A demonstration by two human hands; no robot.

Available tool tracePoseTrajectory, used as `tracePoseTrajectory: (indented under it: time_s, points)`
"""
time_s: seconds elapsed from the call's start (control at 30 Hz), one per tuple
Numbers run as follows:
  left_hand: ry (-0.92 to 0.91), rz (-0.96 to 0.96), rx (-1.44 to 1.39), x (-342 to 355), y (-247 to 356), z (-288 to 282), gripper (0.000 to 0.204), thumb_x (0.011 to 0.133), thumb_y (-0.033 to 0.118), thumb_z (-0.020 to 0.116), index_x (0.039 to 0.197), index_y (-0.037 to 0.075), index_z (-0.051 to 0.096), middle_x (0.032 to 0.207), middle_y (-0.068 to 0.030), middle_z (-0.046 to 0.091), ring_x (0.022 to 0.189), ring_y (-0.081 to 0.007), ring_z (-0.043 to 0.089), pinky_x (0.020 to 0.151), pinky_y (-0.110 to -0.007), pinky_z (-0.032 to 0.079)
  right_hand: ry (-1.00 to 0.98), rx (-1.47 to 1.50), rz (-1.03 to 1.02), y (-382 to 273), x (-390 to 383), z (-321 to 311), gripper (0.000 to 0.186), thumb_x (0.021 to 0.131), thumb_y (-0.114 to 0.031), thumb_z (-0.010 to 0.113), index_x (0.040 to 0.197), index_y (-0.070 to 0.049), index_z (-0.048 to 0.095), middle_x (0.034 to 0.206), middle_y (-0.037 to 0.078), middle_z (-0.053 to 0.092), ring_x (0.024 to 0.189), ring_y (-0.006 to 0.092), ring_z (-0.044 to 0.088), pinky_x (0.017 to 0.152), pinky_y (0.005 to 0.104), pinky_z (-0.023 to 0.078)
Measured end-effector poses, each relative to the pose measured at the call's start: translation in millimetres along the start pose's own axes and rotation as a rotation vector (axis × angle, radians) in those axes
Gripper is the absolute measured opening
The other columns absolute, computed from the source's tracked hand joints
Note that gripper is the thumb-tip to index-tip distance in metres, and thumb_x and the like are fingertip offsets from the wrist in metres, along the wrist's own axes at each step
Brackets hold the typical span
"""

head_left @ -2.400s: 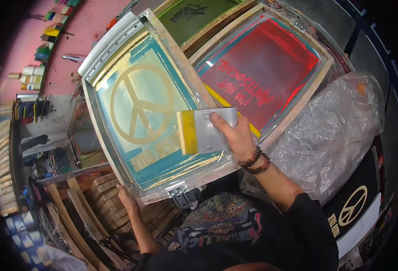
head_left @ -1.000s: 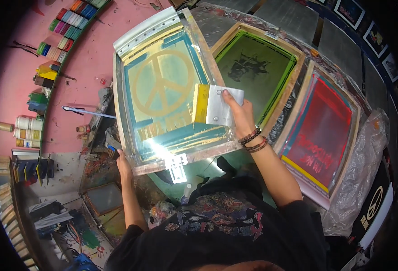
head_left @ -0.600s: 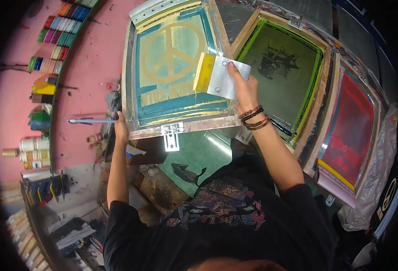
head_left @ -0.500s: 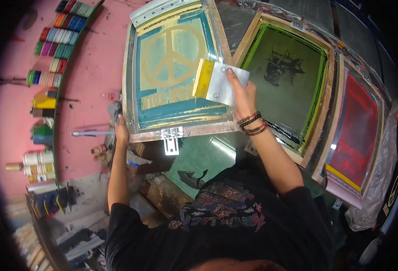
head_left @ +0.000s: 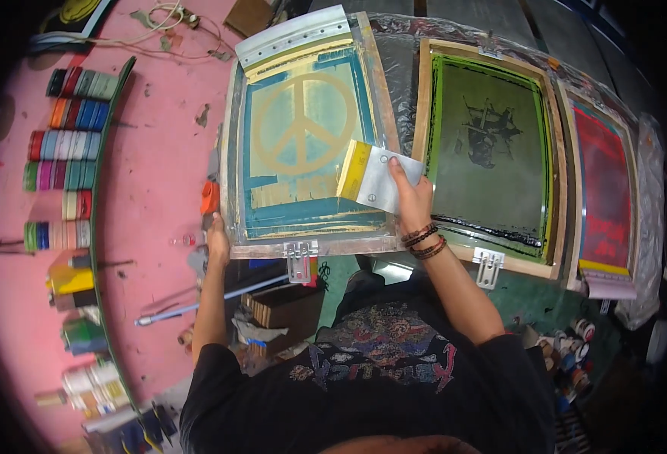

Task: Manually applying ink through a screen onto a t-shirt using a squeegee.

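Observation:
A wooden-framed printing screen point(head_left: 303, 125) with a cream peace sign on a teal stencil is at top centre, a long metal bar across its top and a metal hinge point(head_left: 300, 261) at its bottom. My left hand point(head_left: 217, 236) is closed on the frame's lower left edge. My right hand point(head_left: 415, 198) grips a small squeegee point(head_left: 371, 175) with a silver metal holder and yellow, cream-smeared blade, thumb on the metal, over the screen's lower right. Whether my right fingers also touch the frame is hidden.
Right of it lie a green screen point(head_left: 485, 151) and a red screen point(head_left: 602, 189), plastic sheeting point(head_left: 647, 159) beside them. A pink wall point(head_left: 167, 144) carries a green shelf point(head_left: 106, 227) of ink jars point(head_left: 76, 112). Below are a pale blue pole point(head_left: 182, 309), cardboard point(head_left: 273, 310) and tins point(head_left: 581, 329).
The view has swung round, so the green and red screens sit farther right and more pink wall shows. My hands, still holding screen and squeegee, sit slightly lower than half a second ago.

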State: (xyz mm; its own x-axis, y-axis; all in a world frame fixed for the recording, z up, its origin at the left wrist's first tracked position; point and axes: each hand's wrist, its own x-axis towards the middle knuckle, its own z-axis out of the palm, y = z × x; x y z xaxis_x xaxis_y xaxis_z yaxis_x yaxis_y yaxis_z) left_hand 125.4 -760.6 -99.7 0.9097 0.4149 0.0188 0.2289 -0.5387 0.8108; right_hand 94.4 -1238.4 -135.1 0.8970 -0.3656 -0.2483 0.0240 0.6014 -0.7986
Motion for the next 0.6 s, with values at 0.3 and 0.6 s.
tracePoseTrajectory:
  time_s: [0.3,0.6]
  points:
    - [-0.194,0.038,0.057,120.3,-27.3,5.5,0.080,0.101,0.065,0.038,0.085,-0.010,0.062,0.073,-0.0085,0.055,0.070,-0.0183,0.048,0.064,-0.043,0.040,0.272,-0.062,-0.083,70.5,-20.2,47.0,0.043,0.091,-0.034,0.074,0.107,0.006,0.070,0.097,0.007,0.071,0.084,0.0140,0.064,0.075,0.0286,0.051]
    - [-0.344,0.036,0.199,163.5,-39.4,36.6,0.086,0.100,0.068,0.034,0.094,-0.012,0.065,0.077,-0.0160,0.061,0.077,-0.0232,0.053,0.075,-0.044,0.043,0.327,-0.009,-0.124,103.9,1.7,50.4,0.042,0.090,-0.030,0.076,0.112,0.005,0.067,0.104,0.009,0.070,0.090,0.0155,0.065,0.081,0.0299,0.052]
